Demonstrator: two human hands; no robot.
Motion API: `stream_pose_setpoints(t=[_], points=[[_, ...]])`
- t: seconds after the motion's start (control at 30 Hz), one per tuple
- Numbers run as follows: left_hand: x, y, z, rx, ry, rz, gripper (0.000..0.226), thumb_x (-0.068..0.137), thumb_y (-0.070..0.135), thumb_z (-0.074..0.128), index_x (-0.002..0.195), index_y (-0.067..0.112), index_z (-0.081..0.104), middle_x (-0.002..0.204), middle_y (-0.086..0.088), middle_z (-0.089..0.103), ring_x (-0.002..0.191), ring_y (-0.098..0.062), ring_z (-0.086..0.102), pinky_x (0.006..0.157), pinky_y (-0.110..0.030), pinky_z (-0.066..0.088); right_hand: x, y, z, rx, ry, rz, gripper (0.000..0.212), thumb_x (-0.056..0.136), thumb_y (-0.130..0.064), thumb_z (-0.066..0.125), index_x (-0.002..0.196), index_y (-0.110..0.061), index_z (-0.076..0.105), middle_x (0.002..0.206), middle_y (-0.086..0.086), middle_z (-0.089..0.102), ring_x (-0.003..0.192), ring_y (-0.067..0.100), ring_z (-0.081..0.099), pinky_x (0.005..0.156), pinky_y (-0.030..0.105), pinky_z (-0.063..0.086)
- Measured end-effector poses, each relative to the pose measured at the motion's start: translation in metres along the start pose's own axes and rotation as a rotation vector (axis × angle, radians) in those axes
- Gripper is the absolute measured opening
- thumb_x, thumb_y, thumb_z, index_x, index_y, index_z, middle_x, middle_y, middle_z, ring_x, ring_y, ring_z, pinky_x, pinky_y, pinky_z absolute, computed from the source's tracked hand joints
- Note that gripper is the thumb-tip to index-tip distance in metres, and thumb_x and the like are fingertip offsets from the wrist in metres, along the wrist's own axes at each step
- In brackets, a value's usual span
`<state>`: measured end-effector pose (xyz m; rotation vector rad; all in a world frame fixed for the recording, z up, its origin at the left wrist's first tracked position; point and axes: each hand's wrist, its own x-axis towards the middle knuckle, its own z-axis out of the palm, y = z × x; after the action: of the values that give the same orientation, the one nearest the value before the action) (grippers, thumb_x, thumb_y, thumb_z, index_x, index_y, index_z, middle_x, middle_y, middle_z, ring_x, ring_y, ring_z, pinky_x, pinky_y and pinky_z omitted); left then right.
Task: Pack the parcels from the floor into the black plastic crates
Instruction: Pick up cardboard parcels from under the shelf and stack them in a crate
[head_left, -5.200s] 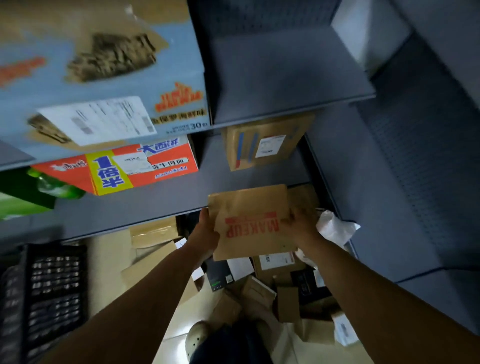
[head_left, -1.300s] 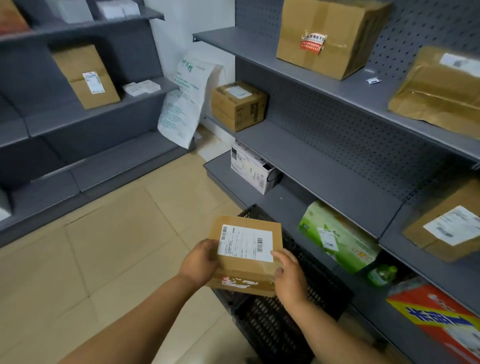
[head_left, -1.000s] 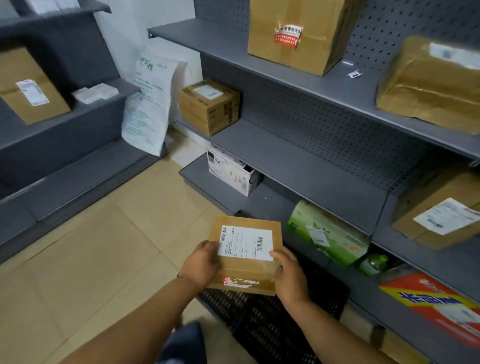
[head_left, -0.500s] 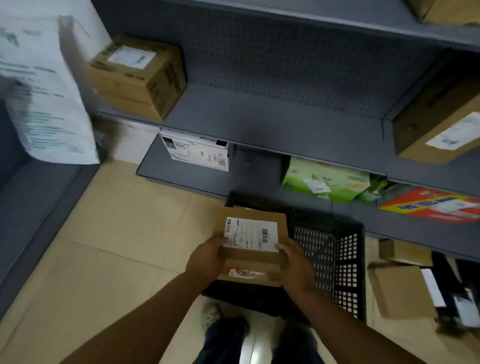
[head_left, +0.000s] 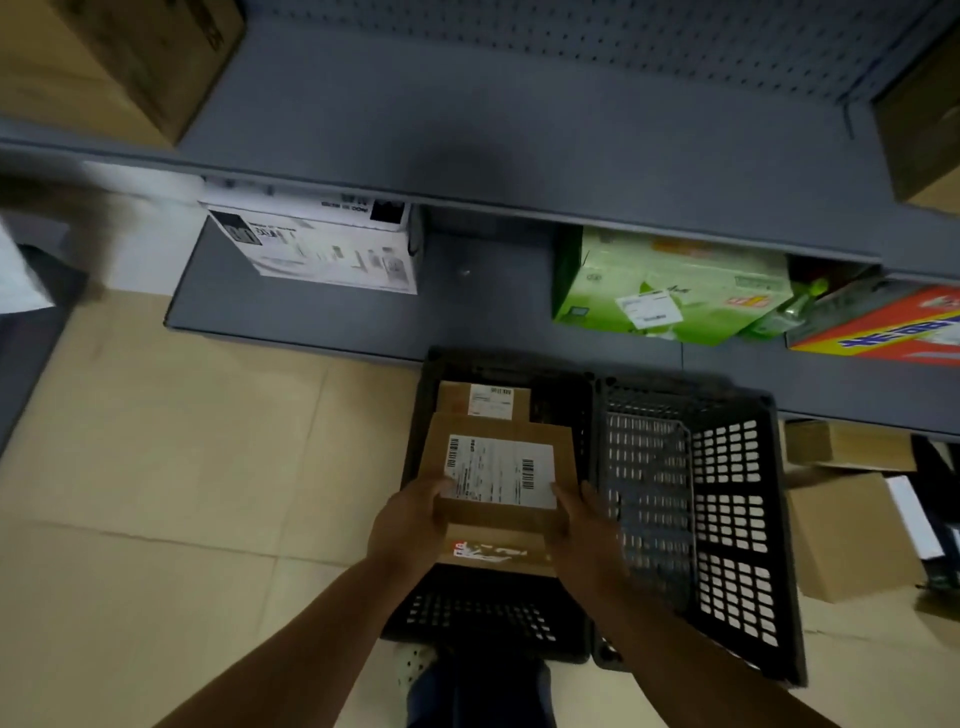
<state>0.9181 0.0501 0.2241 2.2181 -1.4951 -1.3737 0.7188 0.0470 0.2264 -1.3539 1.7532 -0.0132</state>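
I hold a small brown cardboard parcel (head_left: 498, 483) with a white shipping label, flat between my left hand (head_left: 410, 525) and my right hand (head_left: 584, 530). It hovers over the left black plastic crate (head_left: 483, 618), which stands on the floor in front of me. Another brown parcel (head_left: 480, 401) with a small label lies inside that crate at its far end. A second black plastic crate (head_left: 727, 519) stands right beside it on the right, and I see nothing in it.
Grey shelving (head_left: 467, 156) runs across the back with a white box (head_left: 322, 244), a green carton (head_left: 670, 291) and a red-orange carton (head_left: 893, 327) on the lowest shelf. More cardboard parcels (head_left: 847, 530) lie on the floor at the right. Beige floor tiles (head_left: 182, 493) stretch to the left.
I turned from the parcel pile on the floor to the crates carrying the parcel, and my view dropped. The parcel now sits lower, over the left crate.
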Motion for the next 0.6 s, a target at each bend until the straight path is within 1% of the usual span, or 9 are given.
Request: stream_pose_setpoints(t=[0.07, 0.17, 0.3, 0.33, 0.37, 0.43, 0.47, 0.53, 0.6], points=[[0.033, -0.014, 0.020, -0.001, 0.022, 0.008, 0.034, 0.094, 0.015, 0.042, 0.125, 0.027, 0.053, 0.128, 0.005, 0.057, 0.106, -0.012, 0.057, 0.083, -0.020, 0.045, 0.034, 0.013, 0.017, 0.004, -0.024, 0.023, 0.053, 0.097, -0.016, 0.049, 0.146, -0.023, 0.032, 0.159, 0.006, 0.006, 0.143, 0.021, 0.021, 0.109, 0.027, 0.029], [0.081, -0.035, 0.046, -0.004, 0.063, 0.025, 0.036, 0.095, 0.015, 0.042, 0.128, 0.027, 0.052, 0.129, 0.004, 0.055, 0.106, -0.013, 0.058, 0.082, -0.020, 0.046, 0.080, 0.029, 0.038, 0.029, -0.028, 0.041, 0.055, 0.097, -0.016, 0.049, 0.147, -0.025, 0.029, 0.159, 0.006, 0.002, 0.142, 0.022, 0.024, 0.103, 0.025, 0.034], [0.130, -0.055, 0.069, 0.029, 0.110, 0.085, 0.038, 0.094, 0.016, 0.047, 0.131, 0.026, 0.049, 0.129, 0.002, 0.052, 0.109, -0.015, 0.055, 0.087, -0.028, 0.049, 0.133, 0.049, 0.064, 0.036, 0.024, -0.001, 0.058, 0.095, -0.017, 0.051, 0.147, -0.026, 0.028, 0.158, 0.005, 0.009, 0.143, 0.022, 0.020, 0.109, 0.027, 0.029], [0.141, -0.059, 0.074, 0.045, 0.120, 0.098, 0.040, 0.093, 0.014, 0.047, 0.132, 0.024, 0.048, 0.130, 0.002, 0.051, 0.111, -0.016, 0.054, 0.087, -0.027, 0.048, 0.144, 0.053, 0.070, 0.035, 0.045, -0.022, 0.058, 0.095, -0.017, 0.052, 0.147, -0.027, 0.029, 0.158, 0.004, 0.012, 0.142, 0.021, 0.023, 0.107, 0.024, 0.030], [0.151, -0.062, 0.077, 0.066, 0.129, 0.103, 0.041, 0.093, 0.013, 0.048, 0.133, 0.023, 0.048, 0.132, 0.002, 0.049, 0.113, -0.016, 0.053, 0.087, -0.026, 0.046, 0.155, 0.057, 0.075, 0.033, 0.065, -0.040, 0.059, 0.094, -0.016, 0.053, 0.147, -0.027, 0.030, 0.156, 0.004, 0.014, 0.140, 0.021, 0.027, 0.102, 0.019, 0.031], [0.167, -0.069, 0.084, 0.152, 0.151, 0.117, 0.044, 0.093, 0.011, 0.048, 0.135, 0.022, 0.045, 0.136, 0.002, 0.045, 0.116, -0.017, 0.051, 0.089, -0.028, 0.046, 0.173, 0.063, 0.085, 0.023, 0.104, -0.071, 0.059, 0.093, -0.014, 0.055, 0.146, -0.025, 0.032, 0.154, 0.003, 0.017, 0.134, 0.019, 0.035, 0.089, 0.006, 0.029], [0.174, -0.073, 0.087, 0.195, 0.162, 0.128, 0.046, 0.092, 0.011, 0.049, 0.136, 0.022, 0.044, 0.138, 0.002, 0.043, 0.117, -0.018, 0.050, 0.092, -0.030, 0.046, 0.181, 0.065, 0.089, 0.021, 0.119, -0.085, 0.059, 0.093, -0.014, 0.056, 0.146, -0.024, 0.033, 0.153, 0.004, 0.018, 0.133, 0.019, 0.036, 0.089, 0.005, 0.028], [0.185, -0.081, 0.092, 0.241, 0.172, 0.144, 0.049, 0.091, 0.008, 0.049, 0.137, 0.022, 0.043, 0.141, 0.001, 0.039, 0.121, -0.020, 0.046, 0.097, -0.035, 0.046, 0.194, 0.068, 0.098, 0.024, 0.134, -0.102, 0.061, 0.091, -0.011, 0.058, 0.145, -0.024, 0.034, 0.153, 0.005, 0.017, 0.135, 0.020, 0.033, 0.098, 0.010, 0.025], [0.193, -0.088, 0.097, 0.275, 0.174, 0.163, 0.053, 0.090, 0.007, 0.049, 0.139, 0.024, 0.040, 0.145, 0.001, 0.035, 0.125, -0.021, 0.043, 0.098, -0.038, 0.046, 0.204, 0.071, 0.107, 0.031, 0.150, -0.107, 0.063, 0.089, -0.009, 0.060, 0.145, -0.025, 0.034, 0.152, 0.005, 0.017, 0.136, 0.020, 0.032, 0.103, 0.014, 0.021]])
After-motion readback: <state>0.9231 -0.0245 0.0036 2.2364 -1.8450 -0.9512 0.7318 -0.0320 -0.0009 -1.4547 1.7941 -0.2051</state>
